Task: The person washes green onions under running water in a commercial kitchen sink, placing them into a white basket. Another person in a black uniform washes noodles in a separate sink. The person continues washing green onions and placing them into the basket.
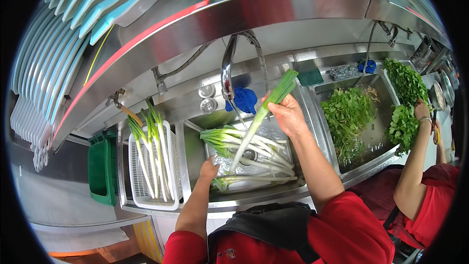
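Observation:
My right hand (287, 113) grips a large green onion (253, 128) near its cut green top. Its white stalk slants down to the left, over the stainless steel sink basin (196, 168). Beside the stalk's lower end is my left hand (209, 168), low at the basin's left; its fingertips are hidden, so I cannot tell if it holds anything. Under the raised stalk, several more green onions (263, 146) lie in the basin around the drain strainer (249, 154). Water runs from the chrome faucet (228, 69) just above them.
A white plastic basket (137, 187) with several green onions stands left, beside a green bin (99, 168). A blue cloth (243, 101) lies behind the faucet. Cilantro (344, 117) fills part of the right basin. A co-worker's hand (422, 110) holds leafy greens. Plates (51, 58) overhang upper left.

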`<action>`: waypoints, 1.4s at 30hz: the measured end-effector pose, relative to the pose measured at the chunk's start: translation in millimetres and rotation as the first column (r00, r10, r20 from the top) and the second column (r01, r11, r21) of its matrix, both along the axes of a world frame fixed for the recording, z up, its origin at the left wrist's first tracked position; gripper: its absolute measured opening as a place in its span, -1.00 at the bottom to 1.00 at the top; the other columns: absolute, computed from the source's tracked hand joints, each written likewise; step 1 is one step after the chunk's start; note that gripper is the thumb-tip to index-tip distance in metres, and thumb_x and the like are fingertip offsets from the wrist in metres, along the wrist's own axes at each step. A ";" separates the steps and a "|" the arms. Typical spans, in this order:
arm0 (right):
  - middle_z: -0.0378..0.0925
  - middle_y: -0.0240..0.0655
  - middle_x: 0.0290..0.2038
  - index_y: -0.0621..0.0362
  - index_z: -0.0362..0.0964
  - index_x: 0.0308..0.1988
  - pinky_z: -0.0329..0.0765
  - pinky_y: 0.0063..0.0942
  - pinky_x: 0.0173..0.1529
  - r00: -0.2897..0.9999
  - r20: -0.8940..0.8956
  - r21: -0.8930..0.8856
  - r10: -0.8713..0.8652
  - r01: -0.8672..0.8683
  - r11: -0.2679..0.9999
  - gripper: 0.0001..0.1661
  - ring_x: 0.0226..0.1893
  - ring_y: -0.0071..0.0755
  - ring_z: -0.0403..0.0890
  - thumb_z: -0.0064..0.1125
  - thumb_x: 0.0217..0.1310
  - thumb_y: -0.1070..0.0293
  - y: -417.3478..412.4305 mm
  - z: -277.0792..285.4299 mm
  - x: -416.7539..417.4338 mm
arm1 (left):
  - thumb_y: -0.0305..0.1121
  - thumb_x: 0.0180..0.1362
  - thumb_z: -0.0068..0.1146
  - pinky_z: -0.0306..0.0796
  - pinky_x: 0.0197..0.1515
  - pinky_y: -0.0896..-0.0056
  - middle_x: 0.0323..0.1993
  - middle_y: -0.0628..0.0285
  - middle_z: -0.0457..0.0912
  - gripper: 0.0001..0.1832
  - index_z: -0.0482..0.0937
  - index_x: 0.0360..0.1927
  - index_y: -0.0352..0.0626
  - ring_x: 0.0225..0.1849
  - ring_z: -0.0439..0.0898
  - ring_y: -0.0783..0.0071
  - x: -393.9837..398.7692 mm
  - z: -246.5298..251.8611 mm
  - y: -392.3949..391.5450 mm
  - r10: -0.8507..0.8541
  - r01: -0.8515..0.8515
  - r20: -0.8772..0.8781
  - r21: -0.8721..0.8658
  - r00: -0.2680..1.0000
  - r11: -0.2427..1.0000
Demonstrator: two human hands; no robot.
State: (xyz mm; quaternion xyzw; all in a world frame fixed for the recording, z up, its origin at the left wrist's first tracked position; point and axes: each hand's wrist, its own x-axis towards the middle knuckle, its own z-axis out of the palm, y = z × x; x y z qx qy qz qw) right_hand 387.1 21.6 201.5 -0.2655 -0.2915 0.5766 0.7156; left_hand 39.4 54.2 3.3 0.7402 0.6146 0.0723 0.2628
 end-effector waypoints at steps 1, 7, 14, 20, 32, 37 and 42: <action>0.50 -0.30 -0.25 0.18 0.37 -0.17 0.34 -0.43 0.00 1.000 -0.006 0.017 0.018 -0.017 1.000 -0.67 -0.17 -0.39 0.48 0.19 -0.04 0.52 1.7 1.3 -1.7 | -0.17 0.00 0.10 0.35 -0.07 0.17 -0.17 -0.17 0.50 -0.53 0.45 -0.07 -0.28 -0.13 0.49 -0.05 3.7 10.3 -5.8 0.044 -0.045 0.020 0.048 0.999 0.998; 0.42 -0.13 -0.06 0.28 0.24 0.01 0.28 -0.34 0.13 0.974 -0.150 0.049 0.172 -0.167 0.985 -0.52 0.03 -0.25 0.39 0.10 0.03 0.53 -0.1 -11.4 -25.9 | -0.23 0.20 -0.04 0.34 -0.08 0.53 -0.20 0.19 0.55 -0.60 0.41 -0.01 -0.33 -0.19 0.50 0.51 147.8 149.7 10.0 -0.028 0.374 0.858 -0.193 0.512 0.907; 0.42 -0.13 -0.06 0.30 0.24 0.03 0.32 -0.34 0.09 0.998 0.061 -0.099 0.026 -0.019 0.995 -0.57 0.00 -0.31 0.41 0.03 0.14 0.45 -10.1 -2.2 -21.7 | -0.28 0.18 -0.02 0.35 -0.28 0.56 -0.39 0.28 0.59 -0.72 0.51 -0.16 -0.28 -0.39 0.50 0.59 183.5 169.6 -9.3 -0.089 0.212 0.818 -0.041 0.568 0.976; 0.43 -0.08 -0.10 0.33 0.27 -0.01 0.38 -0.28 0.06 0.987 -0.134 -0.067 0.084 -0.094 0.993 -0.62 -0.09 -0.21 0.47 -0.04 0.21 0.34 -14.2 13.4 -20.9 | -0.26 0.20 -0.07 0.35 -0.30 0.48 -0.44 0.19 0.58 -0.73 0.53 -0.25 -0.27 -0.41 0.50 0.53 175.5 179.9 -3.3 -0.142 0.185 0.696 0.013 0.704 0.983; 0.44 -0.05 -0.16 0.33 0.29 -0.10 0.40 -0.14 0.03 0.953 -0.279 0.081 0.120 -0.101 0.992 -0.71 -0.14 -0.13 0.49 -0.10 0.22 0.37 -15.0 27.1 1.5 | -0.25 0.15 -0.12 0.33 -0.33 0.07 -0.50 -0.07 0.50 -0.75 0.47 -0.46 -0.21 -0.38 0.47 -0.09 52.5 54.4 -44.8 -0.153 0.143 0.066 0.126 0.986 0.982; 0.44 -0.09 -0.22 0.32 0.26 -0.09 0.45 -0.18 -0.02 0.957 -0.288 0.155 0.037 0.009 0.988 -0.70 -0.18 -0.17 0.49 -0.09 0.22 0.35 -23.5 48.5 11.6 | -0.20 0.15 -0.17 0.37 -0.28 0.06 -0.42 -0.02 0.53 -0.73 0.50 -0.39 -0.14 -0.32 0.51 -0.02 -18.0 -5.7 -50.7 -0.152 0.141 -0.165 -0.081 0.975 0.987; 0.42 -0.10 -0.22 0.31 0.24 -0.09 0.47 -0.26 -0.06 0.965 -0.259 0.215 0.042 0.015 0.977 -0.70 -0.20 -0.25 0.50 -0.13 0.24 0.35 -30.6 78.4 41.9 | -0.18 0.17 -0.22 0.40 -0.23 0.05 -0.37 0.03 0.56 -0.71 0.53 -0.31 -0.07 -0.27 0.54 0.03 -60.3 12.5 -82.0 -0.234 0.161 -0.404 -0.208 0.884 0.965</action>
